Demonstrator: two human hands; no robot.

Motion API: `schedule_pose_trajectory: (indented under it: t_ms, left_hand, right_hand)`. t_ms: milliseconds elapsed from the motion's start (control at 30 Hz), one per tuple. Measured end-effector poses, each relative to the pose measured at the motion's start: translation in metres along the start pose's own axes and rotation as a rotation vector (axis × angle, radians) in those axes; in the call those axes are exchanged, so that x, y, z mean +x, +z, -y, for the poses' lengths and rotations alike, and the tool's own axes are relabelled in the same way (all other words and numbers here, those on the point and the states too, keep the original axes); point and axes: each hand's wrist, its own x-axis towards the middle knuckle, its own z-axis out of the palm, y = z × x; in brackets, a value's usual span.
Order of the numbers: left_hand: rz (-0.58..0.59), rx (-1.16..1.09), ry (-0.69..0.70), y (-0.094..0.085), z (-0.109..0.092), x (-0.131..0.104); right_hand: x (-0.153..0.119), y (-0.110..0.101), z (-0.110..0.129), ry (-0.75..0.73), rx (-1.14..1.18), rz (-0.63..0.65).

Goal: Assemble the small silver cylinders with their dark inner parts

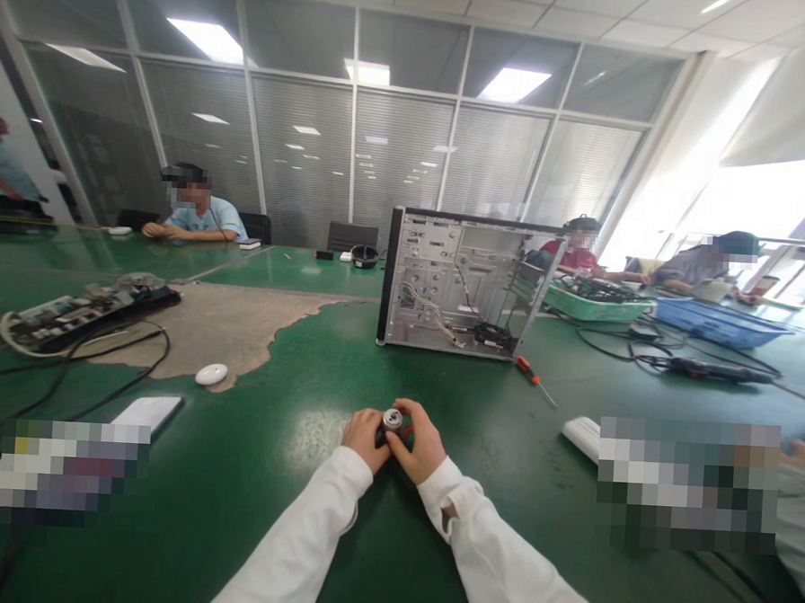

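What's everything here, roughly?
Small round metal part: one, silver-topped, between the hands
Open metal computer case: one, silver and black, beyond them
Slim screwdriver: one, orange-handled, beside the case
Round disc: one, white, left
Long exposed electronic unit: one, mostly black, left
Plastic baskets: two, green and blue, far right
Cables: several, black, both sides
Other people: at least five, variously dressed, both sides
Tabletop: one, green, beneath the hands
Glass partition: one, grey, behind
Left hand, right hand: one each, white-sleeved, on the metal part
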Motion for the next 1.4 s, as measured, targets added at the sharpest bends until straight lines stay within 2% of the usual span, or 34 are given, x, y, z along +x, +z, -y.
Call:
schedule_pose_trajectory:
  t_ms: [300, 500, 633, 900, 1167, 1400]
  left_hand:
    - [-0.032, -0.002, -0.004, 0.004, 0.004, 0.0]
    - [-0.035, 0.024, -0.01, 0.006, 0.004, 0.0]
    - [-0.031, 0.003, -0.004, 0.005, 0.004, 0.0]
    - [-0.033, -0.123, -0.041, 0.0, 0.001, 0.0]
    - [-0.125, -0.355, -0.056, 0.0, 0.002, -0.003]
    - [-0.119, -0.445, -0.041, -0.002, 0.0, -0.003]
  right_hand:
    - [0.002, -0.005, 0.007, -0.046, 0.044, -0.031]
    - [0.003, -0.006, 0.011, -0.04, 0.007, 0.013]
    - [0.003, -0.004, 0.009, 0.001, 0.059, 0.029]
    - [0.003, -0.001, 0.004, 0.201, 0.222, 0.028]
    - [0.007, 0.001, -0.008, 0.501, 0.687, -0.004]
    - [0.008, 0.002, -0.014, 0.74, 0.998, -0.103]
